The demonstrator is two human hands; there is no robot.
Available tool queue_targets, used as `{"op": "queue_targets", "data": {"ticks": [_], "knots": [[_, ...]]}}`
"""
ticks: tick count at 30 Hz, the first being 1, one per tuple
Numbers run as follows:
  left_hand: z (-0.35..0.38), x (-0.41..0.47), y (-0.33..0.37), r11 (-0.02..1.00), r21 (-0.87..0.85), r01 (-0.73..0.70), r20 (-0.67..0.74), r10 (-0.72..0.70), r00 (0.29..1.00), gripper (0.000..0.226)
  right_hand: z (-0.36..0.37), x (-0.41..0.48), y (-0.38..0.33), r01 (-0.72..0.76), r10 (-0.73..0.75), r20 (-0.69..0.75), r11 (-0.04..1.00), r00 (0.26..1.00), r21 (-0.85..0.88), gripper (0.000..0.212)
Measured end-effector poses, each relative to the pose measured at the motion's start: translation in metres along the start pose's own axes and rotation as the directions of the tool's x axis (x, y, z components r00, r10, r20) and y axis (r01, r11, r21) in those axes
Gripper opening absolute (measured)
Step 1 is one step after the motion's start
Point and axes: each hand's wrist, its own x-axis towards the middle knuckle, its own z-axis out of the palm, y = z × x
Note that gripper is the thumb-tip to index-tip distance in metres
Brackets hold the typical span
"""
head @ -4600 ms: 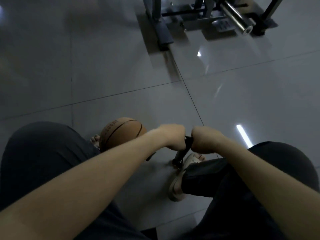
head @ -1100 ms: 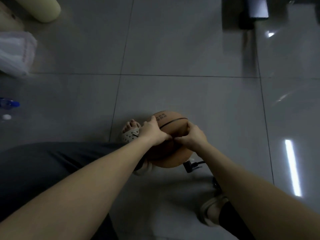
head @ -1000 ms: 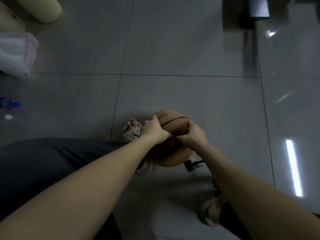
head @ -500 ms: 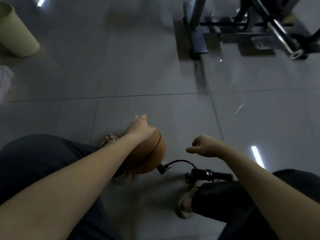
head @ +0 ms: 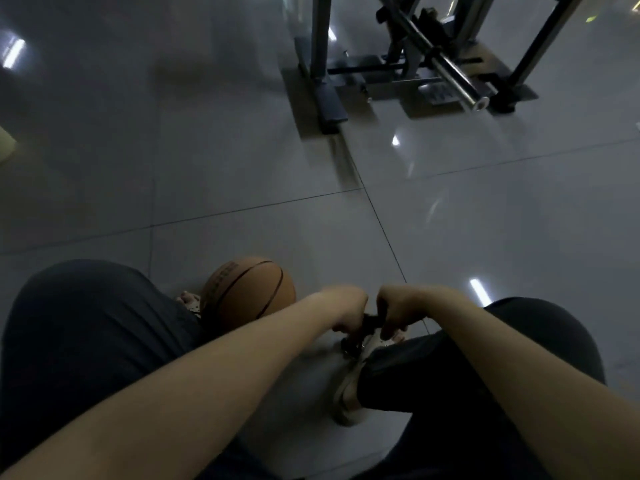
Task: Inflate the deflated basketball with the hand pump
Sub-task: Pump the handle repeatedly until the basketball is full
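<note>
An orange basketball (head: 247, 294) rests on the grey tiled floor beside my left foot, just past my left knee. To its right stands the black hand pump (head: 367, 323), mostly hidden by my hands. My left hand (head: 348, 310) grips the left side of the pump handle. My right hand (head: 398, 308) is closed on the right side of the same handle. The pump's base sits by my right sandalled foot (head: 349, 393). The hose to the ball is hidden behind my left forearm.
A metal exercise rack (head: 408, 60) with a chrome bar (head: 457, 81) stands at the far right on the floor. A pale object (head: 5, 145) shows at the left edge. My knees in dark trousers frame the ball and pump.
Both hands left the ball: one second ago they pressed on it, half a second ago the left still touched it. Now both grip the pump handle, and the view has swung right.
</note>
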Motion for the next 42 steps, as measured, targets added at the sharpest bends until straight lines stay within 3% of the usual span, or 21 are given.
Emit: {"op": "queue_targets", "data": {"ticks": [4,8,14,16,21,31,34,37,42], "knots": [[-0.062,-0.032,0.001,0.999,-0.050,-0.015,-0.147,0.008,0.989,0.023,-0.046,-0.042,-0.004,0.040,-0.033,-0.106,0.997,0.994,0.059,0.024],[-0.108,-0.052,0.006,0.991,-0.115,-0.061,-0.122,0.047,0.991,0.020,-0.072,-0.067,-0.013,0.039,-0.017,-0.165,0.991,0.986,0.132,0.020],[-0.049,-0.012,0.008,0.996,-0.077,0.043,0.098,-0.036,0.995,0.014,-0.018,-0.031,-0.027,-0.106,0.109,-0.089,0.994,0.990,0.032,0.011],[-0.036,0.001,0.004,0.999,-0.042,0.029,0.071,-0.026,0.997,0.009,-0.009,-0.015,-0.020,-0.101,0.101,-0.143,0.995,0.984,0.009,0.018],[-0.011,0.027,-0.003,0.997,0.039,0.069,0.016,-0.069,0.997,0.013,0.007,0.021,-0.009,-0.065,0.056,-0.185,0.997,0.981,-0.046,0.008],[0.035,0.050,-0.027,0.997,-0.058,0.058,0.022,-0.056,0.998,0.018,0.042,0.073,-0.009,-0.034,0.018,-0.169,0.995,0.986,-0.095,0.023],[0.034,0.043,-0.017,0.996,-0.070,0.063,0.004,-0.063,0.998,0.017,0.040,0.060,-0.007,-0.039,0.023,-0.169,0.995,0.985,-0.091,0.024],[0.026,0.033,-0.006,0.997,-0.056,0.061,-0.006,-0.062,0.998,0.014,0.035,0.044,-0.004,-0.057,0.048,-0.123,0.996,0.991,-0.067,0.013],[-0.028,0.011,-0.003,0.998,-0.053,0.044,0.011,-0.044,0.999,0.014,-0.015,0.000,-0.013,-0.075,0.076,-0.026,0.997,0.997,0.027,0.023]]}}
